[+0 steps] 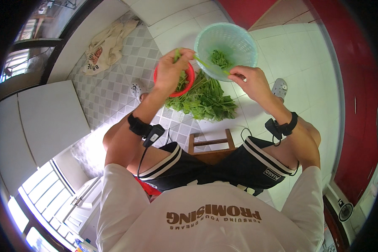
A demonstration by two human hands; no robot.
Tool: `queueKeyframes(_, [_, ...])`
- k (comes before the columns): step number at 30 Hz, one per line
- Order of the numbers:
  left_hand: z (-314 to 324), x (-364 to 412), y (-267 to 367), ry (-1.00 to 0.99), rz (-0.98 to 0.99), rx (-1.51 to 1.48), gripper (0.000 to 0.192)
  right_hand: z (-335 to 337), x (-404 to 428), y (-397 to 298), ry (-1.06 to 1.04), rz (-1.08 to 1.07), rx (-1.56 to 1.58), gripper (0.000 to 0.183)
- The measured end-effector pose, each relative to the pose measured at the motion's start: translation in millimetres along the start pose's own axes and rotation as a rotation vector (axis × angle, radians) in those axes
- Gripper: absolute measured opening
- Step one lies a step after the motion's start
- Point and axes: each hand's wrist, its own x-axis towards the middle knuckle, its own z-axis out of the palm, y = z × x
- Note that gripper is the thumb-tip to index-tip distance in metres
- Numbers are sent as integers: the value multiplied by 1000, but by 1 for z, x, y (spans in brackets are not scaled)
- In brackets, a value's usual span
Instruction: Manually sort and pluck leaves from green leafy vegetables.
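My left hand (pixel 173 67) is raised over the red plastic basket (pixel 191 82), gripping a green vegetable stem (pixel 203 62). The stem stretches towards my right hand (pixel 250 78), whose thumb and forefinger pinch its other end in front of the pale green basket (pixel 247 41). A small heap of green shoots (pixel 219 59) lies inside that larger basket. Leafy greens partly hidden by my left hand show in the red one. Below both baskets, a big bunch of leafy green stems (pixel 211 100) is spread on the tiled floor.
A wooden stool (pixel 212 155) stands between my knees. My feet, in grey clogs, are at either side of the baskets and greens. A beige printed cloth (pixel 108 47) lies at the upper left. Red cabinet doors (pixel 359 94) line the right; a white cabinet (pixel 50 119) is at left.
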Motion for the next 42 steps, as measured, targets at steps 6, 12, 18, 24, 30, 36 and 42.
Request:
queueKeyframes(6, [-52, -5, -14, 75, 118, 272, 21, 0, 6, 9, 113, -97, -54, 14])
queueKeyframes(12, [-37, -17, -27, 127, 143, 876, 26, 5, 14, -4, 105, -150, -15, 12])
queueKeyframes(18, [22, -21, -1, -195, 193, 310, 23, 7, 16, -21, 125, -244, -39, 13])
queueKeyframes(24, [32, -18, 9, -221, 296, 483, 16, 11, 16, -27, 114, -224, 50, 13])
queueKeyframes(30, [22, -15, 0, -312, 178, 313, 15, 11, 18, -22, 61, -74, 387, 17])
queueKeyframes(36, [-25, -14, -20, 69, 58, 238, 17, 2, 40, -21, 141, 27, 883, 14])
queueKeyframes(42, [-48, -23, -7, -13, 94, -263, 21, 53, 66, -20, -64, 107, 636, 26])
